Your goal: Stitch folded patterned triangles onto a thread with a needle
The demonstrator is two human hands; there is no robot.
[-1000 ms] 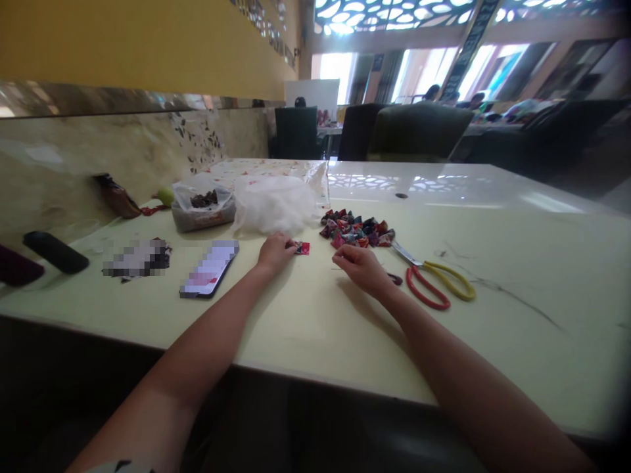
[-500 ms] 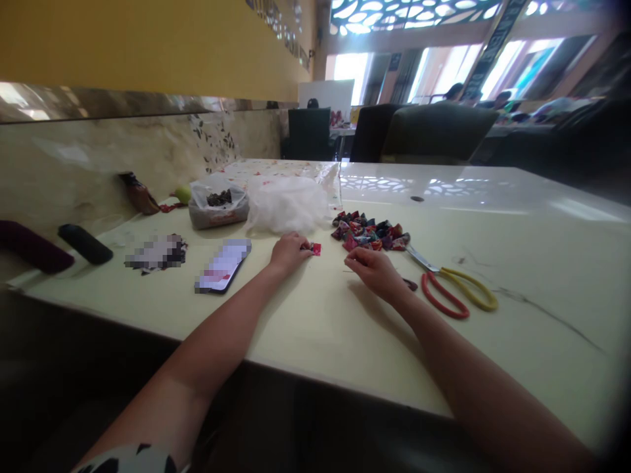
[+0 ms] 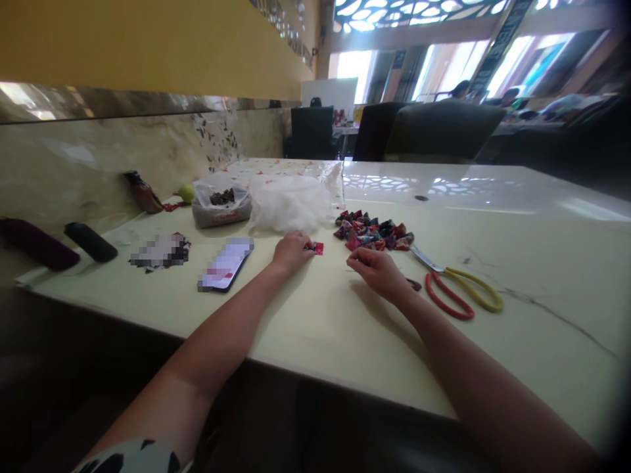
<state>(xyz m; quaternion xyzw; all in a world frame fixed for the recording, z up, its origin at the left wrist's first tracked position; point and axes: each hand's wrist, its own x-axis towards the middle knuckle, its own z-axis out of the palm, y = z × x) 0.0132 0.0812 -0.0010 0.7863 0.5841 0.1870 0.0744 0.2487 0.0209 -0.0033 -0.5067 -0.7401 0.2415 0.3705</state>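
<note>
Left hand (image 3: 292, 250) down on the surface (image 3: 315, 315), fingers pressed together and pinching a small red cloth piece (image 3: 318, 247) at its edge, same as half a second ago. Right hand (image 3: 378, 270) just beside it, apart from the piece, fingers curled together, seemingly pinching a thin needle (image 3: 349, 270) that pokes out leftward; too fine to tell for sure. Both hands and the piece unchanged in pose against the earlier frames; only the view shifted slightly, so everything sits a little further right than before. Behind the right hand, a heap of folded cloth bits (image 3: 373, 232), not touched. Scissors (image 3: 453, 286) with red and yellow loops lying right of the wrist, as before. White stuffing (image 3: 290, 203) behind the left hand, a bag (image 3: 219, 203) next to it, a phone (image 3: 227, 264) left of the forearm.
</note>
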